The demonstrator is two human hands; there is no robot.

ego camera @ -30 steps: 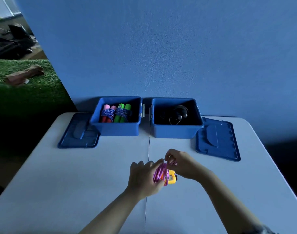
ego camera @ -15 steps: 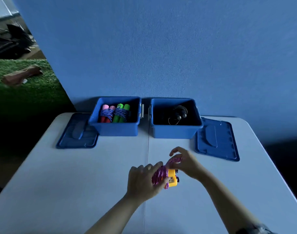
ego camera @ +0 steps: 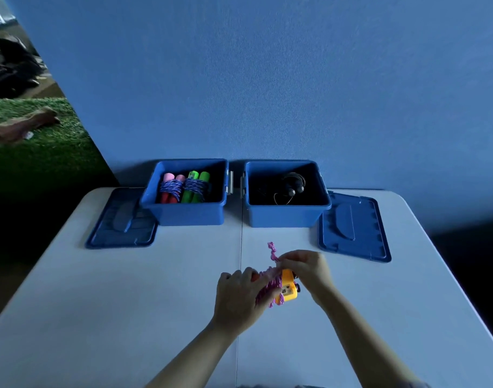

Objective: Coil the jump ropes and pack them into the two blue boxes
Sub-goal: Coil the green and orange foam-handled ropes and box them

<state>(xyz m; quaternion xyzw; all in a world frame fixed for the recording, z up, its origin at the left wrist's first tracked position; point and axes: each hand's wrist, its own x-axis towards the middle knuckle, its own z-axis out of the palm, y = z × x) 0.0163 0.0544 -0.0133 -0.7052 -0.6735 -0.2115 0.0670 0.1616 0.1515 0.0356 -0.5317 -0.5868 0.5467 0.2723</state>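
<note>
My left hand [ego camera: 238,296] grips a bundle of yellow handles [ego camera: 288,288] wound with pink rope [ego camera: 269,287], held just above the table's middle. My right hand [ego camera: 305,266] pinches the rope's loose end [ego camera: 272,250], which sticks up beside the bundle. The left blue box [ego camera: 186,212] at the back holds two coiled ropes, one with pink and red handles [ego camera: 169,187], one with green handles [ego camera: 196,186]. The right blue box [ego camera: 285,215] holds a dark coiled rope [ego camera: 291,186].
A blue lid [ego camera: 122,224] lies left of the left box, partly under it. Another blue lid [ego camera: 353,228] lies right of the right box. The white table [ego camera: 127,303] has a seam down its middle. A blue wall stands just behind the boxes.
My right hand has pulled the pink rope's end up and away from the bundle, so a short tail now sticks up. My left hand still holds the bundle in the same spot.
</note>
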